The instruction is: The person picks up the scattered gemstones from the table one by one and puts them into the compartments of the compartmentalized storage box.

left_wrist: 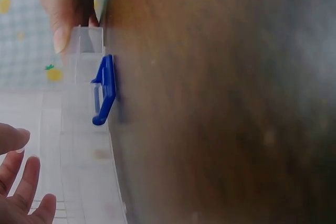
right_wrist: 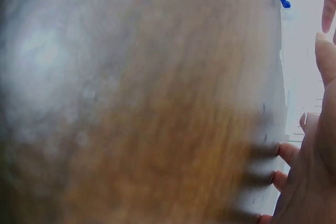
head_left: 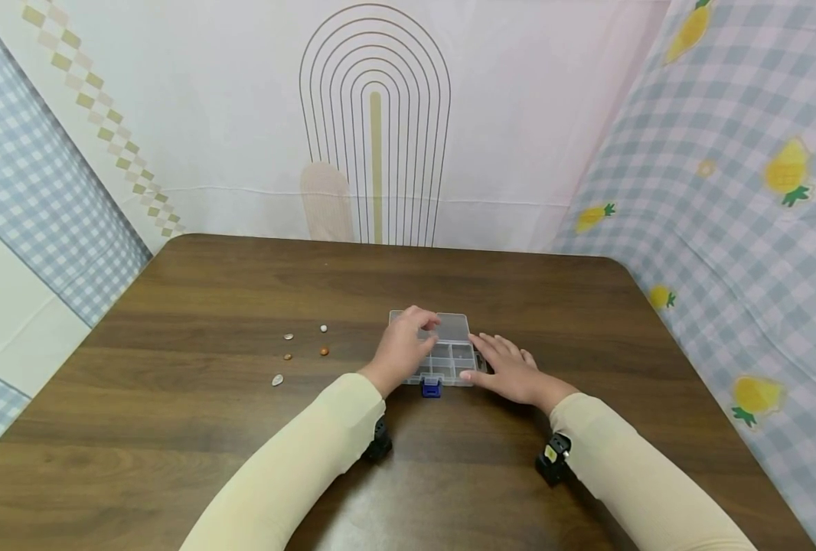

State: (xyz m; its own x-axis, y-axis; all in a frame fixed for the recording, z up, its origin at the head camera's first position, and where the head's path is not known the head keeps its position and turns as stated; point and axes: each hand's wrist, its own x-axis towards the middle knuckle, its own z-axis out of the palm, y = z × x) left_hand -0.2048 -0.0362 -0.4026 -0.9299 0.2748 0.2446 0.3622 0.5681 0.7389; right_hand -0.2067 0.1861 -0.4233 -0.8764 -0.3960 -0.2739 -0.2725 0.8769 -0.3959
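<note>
A clear plastic compartment box [head_left: 441, 363] lies on the table with its lid [head_left: 453, 327] open toward the far side. On its near edge sits a blue latch [head_left: 432, 389], also seen in the left wrist view. My left hand [head_left: 403, 346] hovers above the box's left part, fingers slightly bent and parted, nothing visible in them. It hides some compartments. My right hand [head_left: 511, 371] rests at the box's right side, thumb at the near right corner, other fingers extended. A small brownish spot [left_wrist: 100, 154] shows blurred through the box wall.
Left of the box lie several small pieces: a white one [head_left: 323, 328], an orange-brown one [head_left: 324, 351], a smaller brown one [head_left: 287, 357] and a silvery oval [head_left: 277, 379]. The wooden table [head_left: 174, 428] ends at a hanging cloth [head_left: 518, 138] behind.
</note>
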